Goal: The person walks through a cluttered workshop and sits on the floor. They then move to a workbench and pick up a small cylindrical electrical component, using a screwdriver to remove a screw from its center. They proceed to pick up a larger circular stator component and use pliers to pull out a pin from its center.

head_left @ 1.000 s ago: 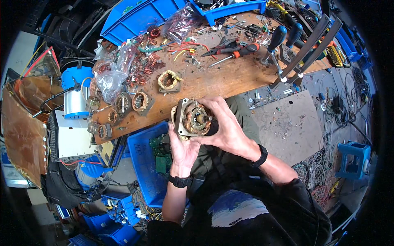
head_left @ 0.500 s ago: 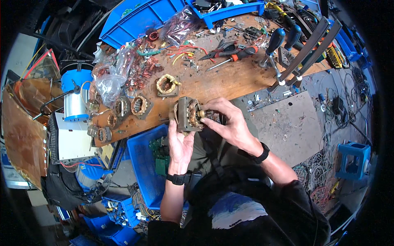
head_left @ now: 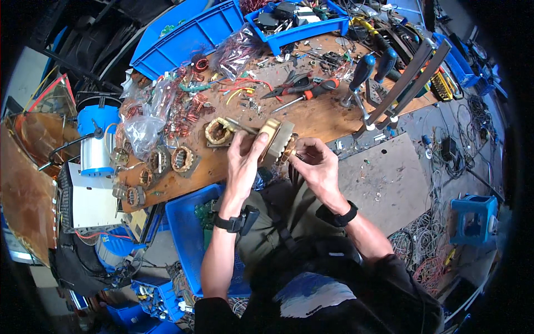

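Observation:
Over my lap, at the table's near edge, is a small electric motor with a grey laminated metal core (head_left: 282, 141). My left hand (head_left: 245, 164) is closed on it, thumb pressed on the tan side and fingers at the far left. From that end a metal shaft (head_left: 240, 126) sticks out up and to the left. The fingers of my right hand (head_left: 316, 162) are bent round the other end, beside copper windings (head_left: 290, 147); they partly hide what they grip. On the wooden table (head_left: 211, 165) a wound stator ring (head_left: 218, 132) lies just left of the motor.
More stators (head_left: 182, 159) lie at the table's left. Behind them are plastic bags (head_left: 143, 131) and copper coils. Pliers (head_left: 289, 88) and a screwdriver (head_left: 303, 97) lie farther back. Clamps (head_left: 397, 89) stand at the right edge. Below the table is a blue crate (head_left: 186, 245).
The motor has been turned and moved slightly up and right. Its shaft now points left. My left hand's grip has shifted onto its top and side; my right fingers have moved along its right end.

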The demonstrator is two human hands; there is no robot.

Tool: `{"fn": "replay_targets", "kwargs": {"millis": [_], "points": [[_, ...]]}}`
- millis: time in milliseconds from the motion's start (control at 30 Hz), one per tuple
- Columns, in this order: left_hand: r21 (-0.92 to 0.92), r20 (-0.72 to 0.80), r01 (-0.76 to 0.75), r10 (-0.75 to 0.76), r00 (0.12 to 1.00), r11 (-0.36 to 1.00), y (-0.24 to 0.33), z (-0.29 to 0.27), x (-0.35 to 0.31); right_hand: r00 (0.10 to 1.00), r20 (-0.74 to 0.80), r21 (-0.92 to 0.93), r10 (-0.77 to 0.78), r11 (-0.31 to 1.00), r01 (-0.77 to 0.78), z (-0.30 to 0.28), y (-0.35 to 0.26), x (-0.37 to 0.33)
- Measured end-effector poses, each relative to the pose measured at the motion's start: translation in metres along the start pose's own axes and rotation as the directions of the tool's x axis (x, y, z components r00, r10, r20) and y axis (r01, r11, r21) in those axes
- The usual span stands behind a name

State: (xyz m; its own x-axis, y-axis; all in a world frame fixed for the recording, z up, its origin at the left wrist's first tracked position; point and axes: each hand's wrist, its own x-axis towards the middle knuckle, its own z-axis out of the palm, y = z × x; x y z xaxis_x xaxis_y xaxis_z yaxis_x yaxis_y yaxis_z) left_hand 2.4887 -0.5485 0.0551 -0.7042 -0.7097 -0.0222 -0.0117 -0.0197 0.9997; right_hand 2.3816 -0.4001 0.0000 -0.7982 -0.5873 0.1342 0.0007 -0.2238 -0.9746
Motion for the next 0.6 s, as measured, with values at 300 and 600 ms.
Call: {"fn": "replay_targets", "kwargs": {"millis": [300,600], "points": [[0.605,-0.046,0.006,0.028,0.999,0.796,0.004,0.008,0.02,0.991,-0.131,-0.104,-0.008,0.995,-0.005,-0.004,0.013,0.009],[0.592,0.325,-0.569,0.477,0.817,0.57,-0.01,0.022,0.017,0.993,-0.113,-0.182,-0.032,0.983,0.011,-0.007,0.017,0.014]]}}
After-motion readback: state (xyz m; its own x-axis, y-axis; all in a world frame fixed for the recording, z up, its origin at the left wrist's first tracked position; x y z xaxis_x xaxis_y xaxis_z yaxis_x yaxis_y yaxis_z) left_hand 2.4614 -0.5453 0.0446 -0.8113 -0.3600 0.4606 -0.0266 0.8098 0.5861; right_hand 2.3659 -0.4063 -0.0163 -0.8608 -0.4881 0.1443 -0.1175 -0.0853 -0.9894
